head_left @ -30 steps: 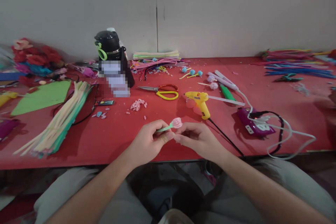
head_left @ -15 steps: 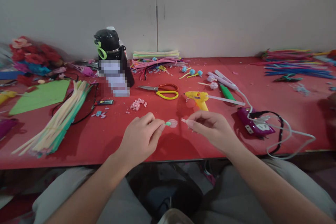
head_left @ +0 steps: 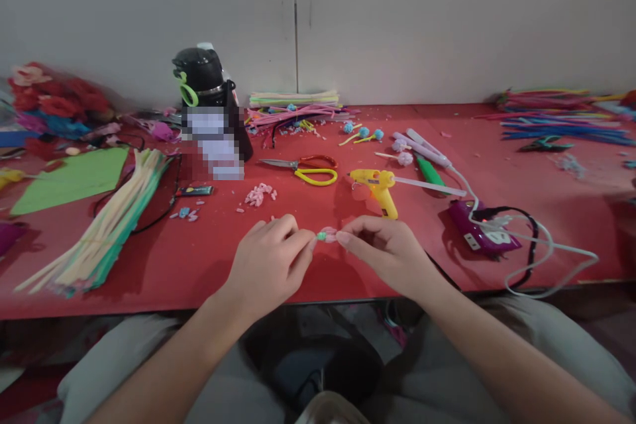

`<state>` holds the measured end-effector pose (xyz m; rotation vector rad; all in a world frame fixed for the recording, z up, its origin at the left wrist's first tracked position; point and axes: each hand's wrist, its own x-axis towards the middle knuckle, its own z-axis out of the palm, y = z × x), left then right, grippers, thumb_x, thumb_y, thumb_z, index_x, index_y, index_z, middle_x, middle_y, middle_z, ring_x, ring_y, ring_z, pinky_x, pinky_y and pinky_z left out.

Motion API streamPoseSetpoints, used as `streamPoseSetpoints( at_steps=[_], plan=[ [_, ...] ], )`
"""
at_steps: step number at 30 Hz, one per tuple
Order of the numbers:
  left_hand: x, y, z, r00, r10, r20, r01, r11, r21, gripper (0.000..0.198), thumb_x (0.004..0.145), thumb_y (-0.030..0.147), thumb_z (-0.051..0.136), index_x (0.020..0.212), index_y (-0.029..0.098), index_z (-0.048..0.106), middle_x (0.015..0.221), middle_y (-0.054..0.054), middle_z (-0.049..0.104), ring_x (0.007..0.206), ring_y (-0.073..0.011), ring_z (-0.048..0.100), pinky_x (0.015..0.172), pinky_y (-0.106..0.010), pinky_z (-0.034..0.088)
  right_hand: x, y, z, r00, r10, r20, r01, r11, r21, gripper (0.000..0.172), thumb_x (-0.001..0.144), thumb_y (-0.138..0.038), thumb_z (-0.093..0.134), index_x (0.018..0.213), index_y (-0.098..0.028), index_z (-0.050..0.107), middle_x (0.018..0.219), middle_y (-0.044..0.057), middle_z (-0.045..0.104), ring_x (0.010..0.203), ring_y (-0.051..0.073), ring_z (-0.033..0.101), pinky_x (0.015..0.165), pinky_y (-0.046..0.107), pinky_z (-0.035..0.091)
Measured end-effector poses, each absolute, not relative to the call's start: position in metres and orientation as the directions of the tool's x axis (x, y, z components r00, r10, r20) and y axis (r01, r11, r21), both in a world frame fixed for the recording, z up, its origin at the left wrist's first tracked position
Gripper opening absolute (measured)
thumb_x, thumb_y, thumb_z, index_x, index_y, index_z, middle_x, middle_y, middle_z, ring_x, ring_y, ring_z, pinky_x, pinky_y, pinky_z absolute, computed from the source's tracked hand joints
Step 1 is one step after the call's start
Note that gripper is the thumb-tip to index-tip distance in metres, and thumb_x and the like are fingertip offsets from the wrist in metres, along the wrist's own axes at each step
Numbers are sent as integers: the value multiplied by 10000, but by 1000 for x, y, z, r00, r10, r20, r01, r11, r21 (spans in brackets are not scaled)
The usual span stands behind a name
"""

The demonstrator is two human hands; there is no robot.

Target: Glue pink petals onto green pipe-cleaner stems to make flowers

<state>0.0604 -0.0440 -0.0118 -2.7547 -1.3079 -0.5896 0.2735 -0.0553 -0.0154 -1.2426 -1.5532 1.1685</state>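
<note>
My left hand (head_left: pixel 273 262) pinches a small pipe-cleaner flower (head_left: pixel 328 235), green at its base and pale pink at the tip. At the flower's pink end, the fingertips of my right hand (head_left: pixel 385 252) are pressed together; whatever small piece they hold is hidden now. Just beyond the left hand lies a heap of short pink pipe-cleaner pieces (head_left: pixel 259 195). A yellow hot glue gun (head_left: pixel 375 187) with a clear glue stick rests behind the right hand. Scissors (head_left: pixel 313 171) with red and yellow handles lie farther back.
To the left are a bundle of cream and green pipe cleaners (head_left: pixel 109 222), a green sheet (head_left: pixel 74 179) and a black bottle (head_left: pixel 201 79). A purple power strip (head_left: pixel 479 232) with looped cords sits at right. More pipe cleaners (head_left: pixel 566 122) lie at the back right.
My right hand has moved left, bringing a small pink piece to the flower's tip. My left hand has kept its pinch and barely shifted.
</note>
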Motion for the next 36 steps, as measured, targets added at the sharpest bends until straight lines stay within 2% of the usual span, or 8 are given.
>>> streamPoseSetpoints(
  at_steps=[10,22,25,29,36],
  plan=[
    [60,-45,-11,586,728,356,747,-656,112,285,999,242,438,852,196,677,763,-20,542,679,-162,496,645,-332,343,271,-56,-19,-157,986,60,254,100,-962,299,872,-465,691,754,-190,680,694,11,665,625,140,551,587,268,439],
    [60,-46,-11,587,734,341,737,-659,151,268,1005,229,430,868,197,658,768,-17,528,678,-162,479,649,-323,336,274,-55,-26,-125,992,11,287,47,-957,323,851,-456,719,709,-186,612,659,-2,607,620,134,526,573,266,420],
    [60,-46,-10,580,740,339,735,-656,174,272,1006,231,429,878,199,667,768,-16,524,680,-164,480,649,-321,336,275,-53,-28,-105,994,40,230,63,-971,276,840,-435,725,778,-193,606,755,17,648,697,153,605,624,275,486],
    [59,-46,-9,569,753,332,731,-648,216,288,1009,231,422,870,193,671,777,-16,518,684,-163,480,650,-320,343,275,-55,-27,-165,985,50,58,61,-996,263,819,-381,750,990,-202,662,989,70,730,942,209,703,811,321,576],
    [60,-47,-8,578,749,324,710,-657,252,263,1006,237,443,885,191,672,786,-12,518,683,-159,478,653,-319,345,272,-55,-22,-213,977,25,62,39,-997,207,799,-387,783,893,-208,740,889,46,759,841,197,708,805,329,584]
  ],
)
